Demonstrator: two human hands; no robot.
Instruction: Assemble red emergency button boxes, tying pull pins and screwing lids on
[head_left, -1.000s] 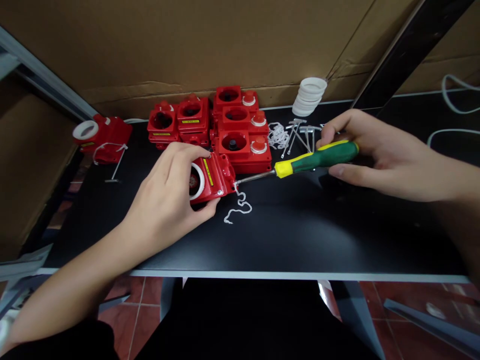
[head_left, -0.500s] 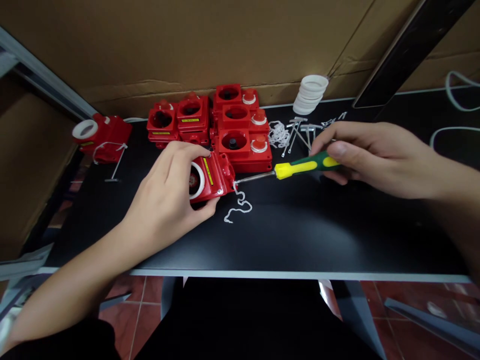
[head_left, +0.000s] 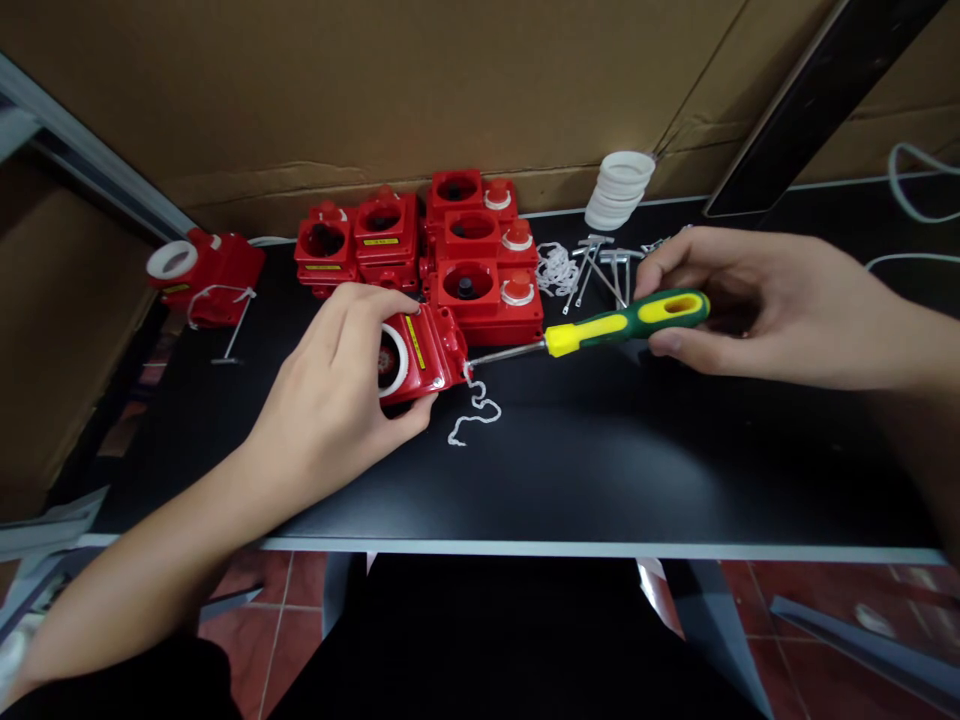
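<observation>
On the black table [head_left: 600, 470], the left hand [head_left: 330, 400] clasps a tilted red housing [head_left: 427, 352] with white ring and yellow label, while the right hand [head_left: 757, 300] pinches a green-yellow screwdriver [head_left: 622, 325], tip at the housing's corner, handle rolled slot-up since half a second ago.

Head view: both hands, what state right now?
Left hand: closed on the red box, holding it tipped on its side.
Right hand: closed around the screwdriver handle, tip at the red box's corner.
</observation>
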